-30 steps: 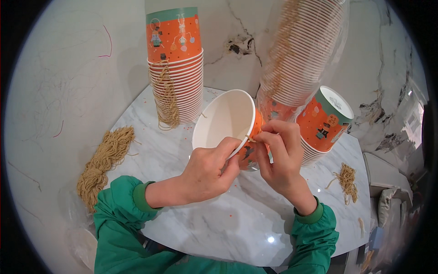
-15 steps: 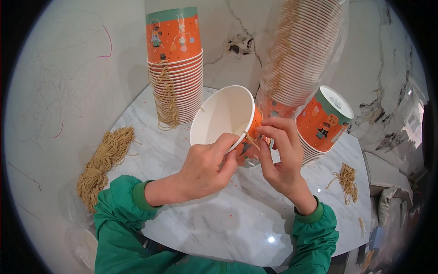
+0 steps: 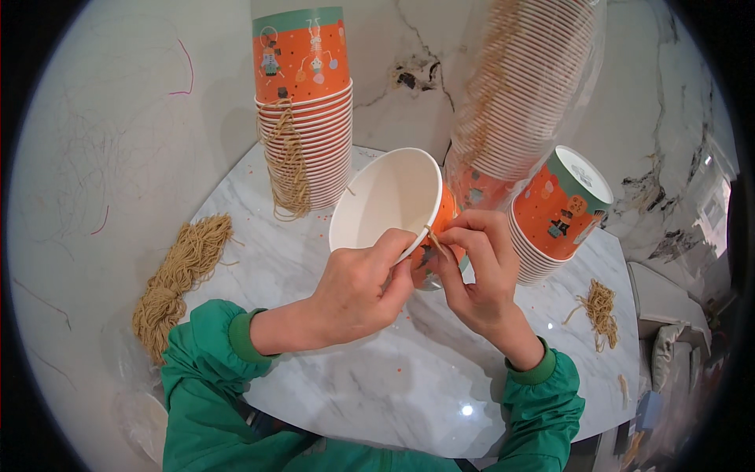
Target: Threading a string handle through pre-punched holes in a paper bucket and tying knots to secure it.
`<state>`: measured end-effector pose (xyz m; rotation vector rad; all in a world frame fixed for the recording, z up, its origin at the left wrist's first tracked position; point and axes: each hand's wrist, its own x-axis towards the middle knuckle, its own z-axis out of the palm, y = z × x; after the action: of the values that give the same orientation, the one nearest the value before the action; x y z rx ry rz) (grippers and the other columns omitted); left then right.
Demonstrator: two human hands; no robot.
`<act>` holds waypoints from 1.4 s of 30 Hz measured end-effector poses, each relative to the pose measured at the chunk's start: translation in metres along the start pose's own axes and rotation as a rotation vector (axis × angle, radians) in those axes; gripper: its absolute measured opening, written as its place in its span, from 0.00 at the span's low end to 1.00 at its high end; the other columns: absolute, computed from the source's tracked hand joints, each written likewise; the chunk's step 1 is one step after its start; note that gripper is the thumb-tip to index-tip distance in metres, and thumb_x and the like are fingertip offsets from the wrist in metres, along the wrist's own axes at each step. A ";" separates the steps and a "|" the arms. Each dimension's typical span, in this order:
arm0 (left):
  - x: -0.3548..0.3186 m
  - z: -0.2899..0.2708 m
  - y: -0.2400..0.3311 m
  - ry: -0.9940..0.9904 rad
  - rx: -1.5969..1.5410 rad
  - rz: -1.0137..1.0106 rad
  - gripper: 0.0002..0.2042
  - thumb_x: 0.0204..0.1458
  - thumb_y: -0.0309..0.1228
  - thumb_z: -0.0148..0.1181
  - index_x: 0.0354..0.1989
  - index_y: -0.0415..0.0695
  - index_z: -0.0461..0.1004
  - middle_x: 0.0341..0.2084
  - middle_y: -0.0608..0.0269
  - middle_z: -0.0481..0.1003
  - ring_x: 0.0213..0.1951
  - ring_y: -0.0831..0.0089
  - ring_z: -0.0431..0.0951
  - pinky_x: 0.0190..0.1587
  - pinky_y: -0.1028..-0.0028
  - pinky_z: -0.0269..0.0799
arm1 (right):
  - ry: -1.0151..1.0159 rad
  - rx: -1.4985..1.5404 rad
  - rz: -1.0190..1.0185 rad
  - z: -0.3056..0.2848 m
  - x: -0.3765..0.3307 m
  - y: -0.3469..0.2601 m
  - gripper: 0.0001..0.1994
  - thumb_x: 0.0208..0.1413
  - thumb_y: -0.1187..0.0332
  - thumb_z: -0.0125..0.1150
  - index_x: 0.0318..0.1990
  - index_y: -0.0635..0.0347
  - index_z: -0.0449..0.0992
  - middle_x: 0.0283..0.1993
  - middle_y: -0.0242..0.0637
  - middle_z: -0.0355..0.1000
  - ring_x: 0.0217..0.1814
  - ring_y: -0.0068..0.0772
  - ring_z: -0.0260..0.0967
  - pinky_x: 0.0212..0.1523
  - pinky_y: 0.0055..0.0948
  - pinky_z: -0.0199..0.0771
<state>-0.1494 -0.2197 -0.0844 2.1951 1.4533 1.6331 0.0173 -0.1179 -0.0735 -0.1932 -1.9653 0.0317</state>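
Closest in, two green sleeves (image 3: 212,346) come up from the near edge over a round marble tabletop (image 3: 377,385). Left hand (image 3: 358,287) has its fingers wrapped around the near rim of a paper cup (image 3: 389,200), thumb pressing over the rim edge, so it's clamped on the cup. Right hand (image 3: 480,271) sits just beside it, touching the same spot on the rim, fingers pinched on a short tan string (image 3: 434,240) right at the cup's edge. The cup is held up off the tabletop about mid-scene, tipped on its side with the white inside facing the camera and a bit of orange wall showing on the right. Over on the near left there's a fat bundle of tan strings (image 3: 177,275) lying on the tabletop, and a smaller bundle (image 3: 599,311) on the right, well apart from the hands. Further back on the left stands an upside-down stack of orange cups (image 3: 303,102) with a hank of strings (image 3: 287,169) draped down its front. On the right, a shorter stack (image 3: 554,212) leans tilted with its bottom pointing right, and behind the held cup a tall stack in a clear plastic sleeve (image 3: 527,86) rises toward the far edge, against a marble wall (image 3: 409,71).
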 end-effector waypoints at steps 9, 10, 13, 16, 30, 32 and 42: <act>0.000 0.001 -0.001 0.008 -0.050 -0.016 0.12 0.56 0.18 0.56 0.48 0.40 0.70 0.26 0.54 0.81 0.26 0.55 0.83 0.28 0.62 0.77 | -0.036 0.051 -0.004 -0.003 0.002 -0.005 0.12 0.43 0.83 0.69 0.37 0.63 0.76 0.41 0.40 0.72 0.37 0.38 0.72 0.31 0.32 0.73; 0.000 0.001 -0.001 0.009 -0.049 -0.016 0.12 0.56 0.18 0.56 0.48 0.40 0.70 0.26 0.54 0.81 0.26 0.55 0.83 0.28 0.62 0.77 | -0.037 0.052 -0.005 -0.003 0.002 -0.006 0.12 0.43 0.83 0.69 0.37 0.63 0.76 0.41 0.40 0.72 0.37 0.38 0.72 0.31 0.32 0.73; 0.001 0.001 -0.002 0.018 0.002 0.039 0.13 0.56 0.18 0.56 0.49 0.39 0.70 0.26 0.54 0.80 0.25 0.55 0.82 0.28 0.62 0.76 | -0.055 0.101 0.056 -0.005 0.002 -0.009 0.13 0.43 0.84 0.68 0.37 0.63 0.76 0.41 0.40 0.73 0.36 0.37 0.72 0.30 0.31 0.73; 0.001 0.001 -0.003 0.019 0.070 0.072 0.14 0.55 0.18 0.57 0.49 0.39 0.70 0.26 0.54 0.80 0.25 0.55 0.82 0.27 0.61 0.75 | -0.073 0.146 0.087 -0.005 0.001 -0.011 0.12 0.47 0.84 0.67 0.38 0.63 0.75 0.40 0.39 0.73 0.31 0.31 0.72 0.28 0.27 0.72; -0.003 0.004 -0.008 -0.030 0.086 0.027 0.16 0.53 0.19 0.57 0.51 0.38 0.70 0.25 0.53 0.80 0.24 0.52 0.81 0.27 0.59 0.76 | -0.139 0.279 0.265 -0.007 0.001 -0.007 0.09 0.54 0.84 0.65 0.40 0.64 0.75 0.36 0.36 0.72 0.26 0.22 0.71 0.25 0.22 0.69; -0.004 0.000 -0.010 -0.078 0.068 -0.035 0.15 0.56 0.18 0.56 0.51 0.37 0.70 0.28 0.54 0.81 0.29 0.57 0.84 0.30 0.64 0.78 | -0.149 0.221 0.210 -0.006 0.001 -0.004 0.10 0.53 0.84 0.65 0.41 0.64 0.75 0.38 0.37 0.72 0.27 0.25 0.72 0.25 0.23 0.71; 0.008 -0.012 0.000 -0.035 -0.289 -0.328 0.11 0.61 0.18 0.51 0.51 0.36 0.68 0.33 0.58 0.82 0.34 0.76 0.81 0.36 0.75 0.75 | -0.151 0.103 0.273 -0.004 -0.004 0.019 0.13 0.53 0.80 0.66 0.46 0.63 0.76 0.49 0.43 0.69 0.41 0.35 0.74 0.37 0.30 0.77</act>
<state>-0.1585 -0.2195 -0.0736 1.7207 1.3775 1.5675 0.0251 -0.1001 -0.0779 -0.4002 -2.0682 0.3327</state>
